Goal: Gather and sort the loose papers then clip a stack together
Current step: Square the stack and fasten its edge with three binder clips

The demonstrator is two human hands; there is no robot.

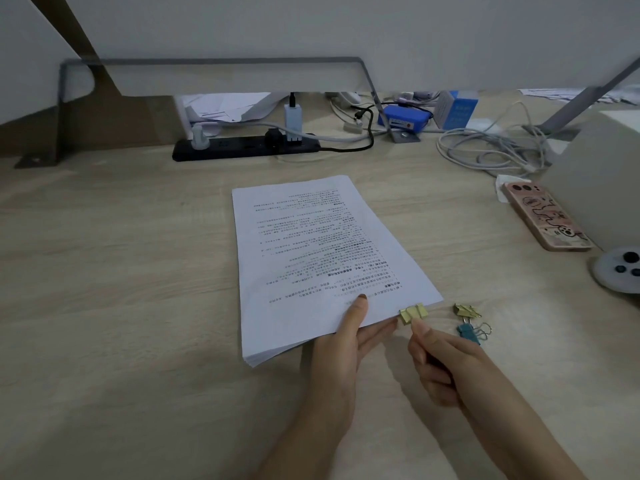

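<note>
In the head view, the left hand [349, 341] gripped the stack of papers [311, 251] at its near edge. The thumb lay on the top sheet and the fingers were curled underneath, lifting that edge slightly off the desk [121, 271]. The rest of the stack stretched away from this hand, its printed top page facing up.

Just to the right of the left hand's fingertips, a gold binder clip [412, 313] sat at the near edge of the stack, close to its right corner. The right hand [440, 365] was curled, and its thumb and forefinger pinched the clip from the near side. I could not tell whether the clip's mouth was already fully over the sheets.

Just beyond the right hand, on its outer side, a second gold clip [465, 310] and a teal clip [469, 332] lay on the desk, touching each other and apart from the stack.

Further out past the right hand a phone [547, 216] in a patterned case lay face down, with a tangle of pale cables [491, 150] behind it. Far ahead of the left hand, beyond the stack, a black power strip [246, 148] lay along the back of the desk.
</note>
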